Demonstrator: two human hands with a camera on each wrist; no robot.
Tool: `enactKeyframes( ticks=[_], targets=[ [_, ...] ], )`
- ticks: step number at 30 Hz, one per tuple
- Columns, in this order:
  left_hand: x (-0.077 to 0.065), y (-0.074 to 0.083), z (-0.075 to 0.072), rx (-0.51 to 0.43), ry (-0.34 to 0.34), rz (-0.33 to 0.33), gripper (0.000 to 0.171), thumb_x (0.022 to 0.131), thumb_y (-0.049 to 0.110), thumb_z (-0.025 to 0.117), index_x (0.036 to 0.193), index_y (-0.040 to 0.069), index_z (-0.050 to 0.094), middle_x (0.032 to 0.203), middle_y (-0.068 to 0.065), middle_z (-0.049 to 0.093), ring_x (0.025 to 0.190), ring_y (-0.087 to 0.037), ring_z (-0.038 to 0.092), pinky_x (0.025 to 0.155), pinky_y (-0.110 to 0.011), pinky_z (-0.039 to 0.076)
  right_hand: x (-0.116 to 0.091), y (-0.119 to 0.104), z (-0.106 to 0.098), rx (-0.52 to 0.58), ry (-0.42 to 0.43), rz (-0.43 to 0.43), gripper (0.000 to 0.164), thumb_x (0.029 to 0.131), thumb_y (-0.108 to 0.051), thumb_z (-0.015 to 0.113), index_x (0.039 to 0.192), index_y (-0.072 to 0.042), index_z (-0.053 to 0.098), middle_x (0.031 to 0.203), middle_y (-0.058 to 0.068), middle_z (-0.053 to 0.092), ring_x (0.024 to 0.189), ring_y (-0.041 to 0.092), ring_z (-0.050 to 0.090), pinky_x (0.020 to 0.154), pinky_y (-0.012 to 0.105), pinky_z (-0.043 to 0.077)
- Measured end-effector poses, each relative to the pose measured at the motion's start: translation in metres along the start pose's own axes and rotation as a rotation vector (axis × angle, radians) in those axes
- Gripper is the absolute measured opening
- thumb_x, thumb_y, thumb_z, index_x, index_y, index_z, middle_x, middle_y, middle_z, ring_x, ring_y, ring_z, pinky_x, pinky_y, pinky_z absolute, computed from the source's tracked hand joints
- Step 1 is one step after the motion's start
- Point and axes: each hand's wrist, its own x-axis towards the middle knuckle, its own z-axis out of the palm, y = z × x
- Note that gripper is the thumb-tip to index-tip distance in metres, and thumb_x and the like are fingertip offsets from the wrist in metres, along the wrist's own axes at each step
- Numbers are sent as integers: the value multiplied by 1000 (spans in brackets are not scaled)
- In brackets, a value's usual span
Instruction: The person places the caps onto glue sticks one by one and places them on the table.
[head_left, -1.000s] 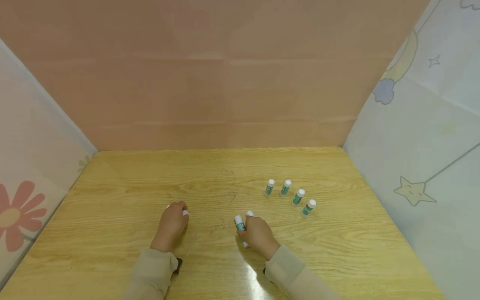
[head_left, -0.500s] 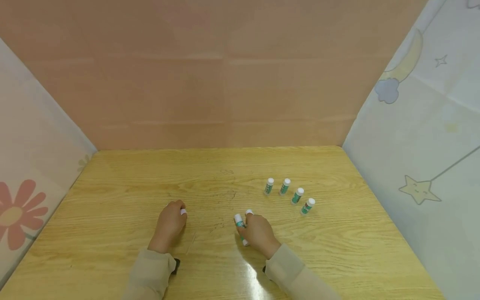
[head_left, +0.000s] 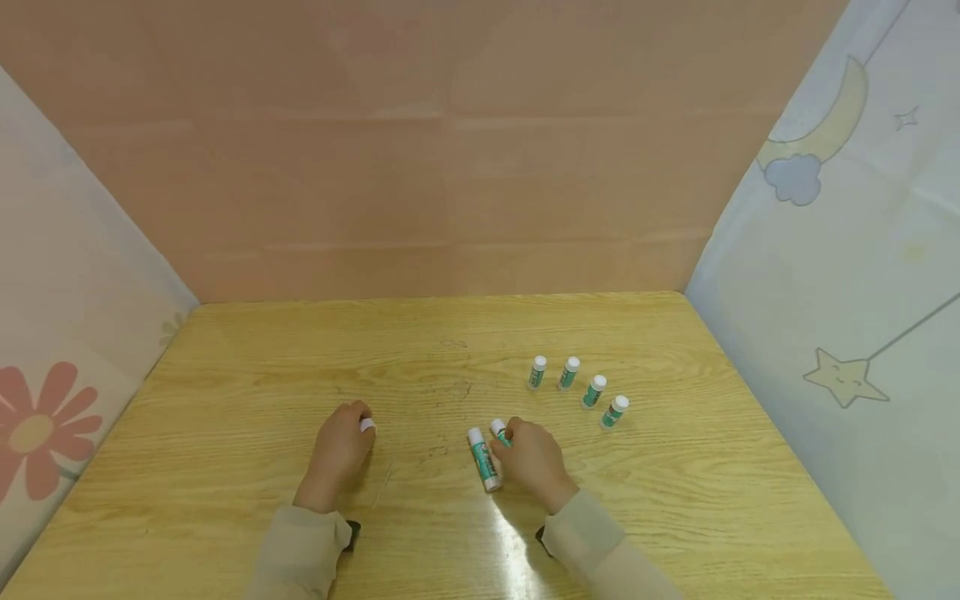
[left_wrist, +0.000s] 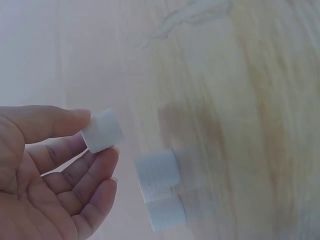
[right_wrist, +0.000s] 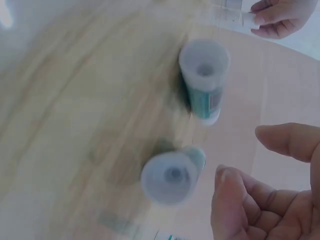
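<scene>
The left hand (head_left: 337, 450) pinches a white cap (left_wrist: 102, 131) between thumb and fingers over the left-edge side of the wooden table (head_left: 262, 358), near two more white pieces (left_wrist: 159, 172), perhaps caps as well. The right hand (head_left: 536, 460) has thumb and fingers parted just beside two lying glue sticks (head_left: 483, 460); four upright glue sticks (head_left: 592, 396) stand toward the table's back right corner.

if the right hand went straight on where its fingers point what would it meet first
The right hand would probably meet the rightmost lying glue stick, which it partly hides in the head view, though depth is hard to judge.
</scene>
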Motion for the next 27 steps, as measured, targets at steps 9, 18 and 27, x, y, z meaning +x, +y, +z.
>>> enactKeyframes(
  ticks=[9,18,27],
  targets=[
    [-4,-1,2,-24,2,-5,18,80,2,54,94,-8,55,87,-18,54,75,-27,53,67,-40,44,1,13,-8,3,8,68,30,82,-24,58,89,5,57,48,-3,44,36,6,36,35,17,27],
    [-4,-4,7,-68,21,-7,20,80,5,56,95,-7,56,86,-16,55,71,-23,52,63,-37,44,1,21,-16,32,27,152,29,82,-25,58,90,3,57,53,-1,47,41,9,39,37,22,32],
    [-4,-2,7,-116,18,-24,21,79,6,59,95,-6,56,83,-12,57,70,-21,54,60,-35,44,0,34,-22,21,74,175,27,81,-22,58,89,4,58,60,1,52,46,11,43,41,24,36]
  ],
)
